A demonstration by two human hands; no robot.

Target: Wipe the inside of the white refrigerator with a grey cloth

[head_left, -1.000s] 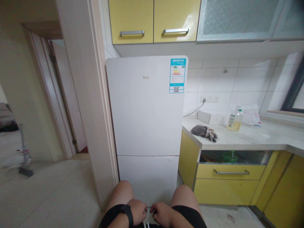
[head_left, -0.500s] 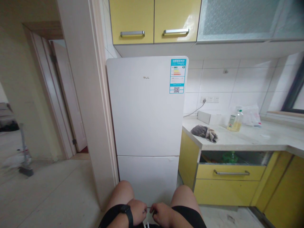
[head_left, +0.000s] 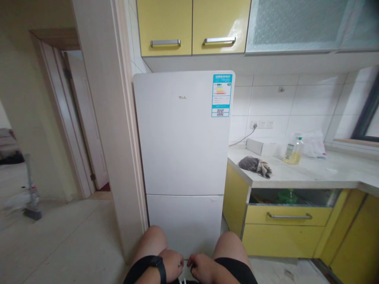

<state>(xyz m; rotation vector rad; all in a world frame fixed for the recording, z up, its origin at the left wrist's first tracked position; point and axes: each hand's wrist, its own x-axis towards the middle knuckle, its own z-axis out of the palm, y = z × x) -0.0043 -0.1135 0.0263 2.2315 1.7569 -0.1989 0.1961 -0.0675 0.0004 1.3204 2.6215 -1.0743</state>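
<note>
My left hand, with a black watch on its wrist, rests low in front of my lap, fingers curled closed. Facing it across a small gap is my right hand, its fingers also bent inward. Whether anything small lies in either hand is hidden. Both forearms lie over my thighs between my bare knees. White drawstring ends show just below the hands. Straight ahead, beyond my knees, stands a white two-door fridge with both doors closed and a blue-edged energy label at its upper right.
Right of the fridge, a white counter carries a crumpled grey cloth, a bottle of yellow liquid, a white box and a plastic bag. Yellow drawers sit below. A door frame and broom are leftward.
Hardly anything differs. The view has shifted very slightly, and both hands keep the same curled pose in front of my lap.
</note>
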